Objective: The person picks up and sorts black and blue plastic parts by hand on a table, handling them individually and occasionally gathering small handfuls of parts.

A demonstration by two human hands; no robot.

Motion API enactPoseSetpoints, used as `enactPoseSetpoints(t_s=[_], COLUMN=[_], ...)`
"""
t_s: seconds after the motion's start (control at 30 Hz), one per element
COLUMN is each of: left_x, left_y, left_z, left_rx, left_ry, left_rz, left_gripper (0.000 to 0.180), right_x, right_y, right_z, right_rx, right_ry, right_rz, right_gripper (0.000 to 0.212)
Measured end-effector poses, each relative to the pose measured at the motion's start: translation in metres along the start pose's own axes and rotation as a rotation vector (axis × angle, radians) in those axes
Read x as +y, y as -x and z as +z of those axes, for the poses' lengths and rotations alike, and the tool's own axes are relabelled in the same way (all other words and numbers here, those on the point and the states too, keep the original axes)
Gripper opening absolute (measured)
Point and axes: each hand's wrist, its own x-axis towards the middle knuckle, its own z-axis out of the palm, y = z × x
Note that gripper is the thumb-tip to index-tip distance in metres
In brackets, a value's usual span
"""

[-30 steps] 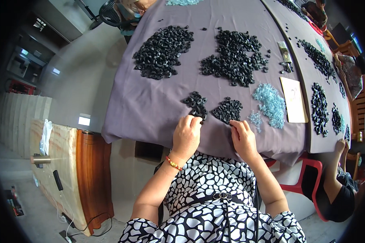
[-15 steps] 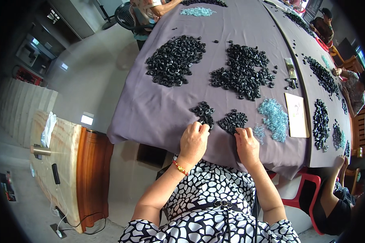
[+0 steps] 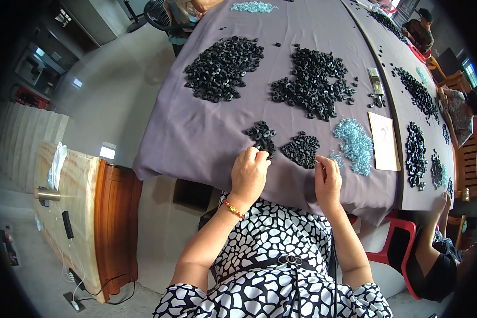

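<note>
My left hand [image 3: 250, 174] is closed, fingertips pinched at the near edge of a small pile of black ring-shaped parts [image 3: 264, 130]. What those fingers hold is too small to make out. My right hand [image 3: 328, 182] is also closed in a pinch, thumb and fingers together, just right of a second small pile of black parts [image 3: 301, 149]. It is nearest to a few loose clear-blue pieces [image 3: 336, 158], and anything between its fingertips is hidden. A larger heap of the clear-blue pieces [image 3: 355, 148] lies farther right.
Two big heaps of black parts [image 3: 223, 69] [image 3: 315, 82] spread across the grey tablecloth [image 3: 190, 143]. A pale board [image 3: 384, 141] and a flat brush-like tool [image 3: 376, 82] lie to the right. Other people sit around the table. A red chair [image 3: 397, 241] stands at lower right, a wooden cabinet [image 3: 116, 228] at left.
My right hand has shifted right, from the edge of the second small black pile toward the loose blue pieces. My left hand stays at its pile. The whole view has shifted slightly.
</note>
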Motion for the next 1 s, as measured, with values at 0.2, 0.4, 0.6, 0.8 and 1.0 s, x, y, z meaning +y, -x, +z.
enactPoseSetpoints(t_s=[0.2, 0.4, 0.6, 0.8, 1.0], left_x=[-0.002, 0.0, 0.01, 0.05, 0.07], left_y=[-0.003, -0.002, -0.001, 0.011, 0.011], left_z=[0.004, 0.001, -0.004, 0.003, 0.017], left_rx=[-0.019, 0.066, 0.16, 0.002, -0.075], left_ry=[0.001, 0.014, 0.075, 0.412, 0.42], left_rz=[-0.031, -0.032, -0.01, -0.018, 0.115], left_gripper=[0.014, 0.014, 0.016, 0.017, 0.021], right_x=[0.018, 0.005, 0.0, 0.004, 0.006], right_y=[0.008, 0.003, 0.001, 0.004, 0.007], right_z=[0.001, -0.004, -0.001, 0.002, -0.006], right_rx=[0.023, -0.098, -0.098, -0.112, -0.105], right_ry=[-0.095, 0.101, 0.223, 0.216, 0.211], right_rz=[0.215, -0.019, -0.082, -0.087, -0.084], right_gripper=[0.018, 0.015, 0.015, 0.018, 0.017])
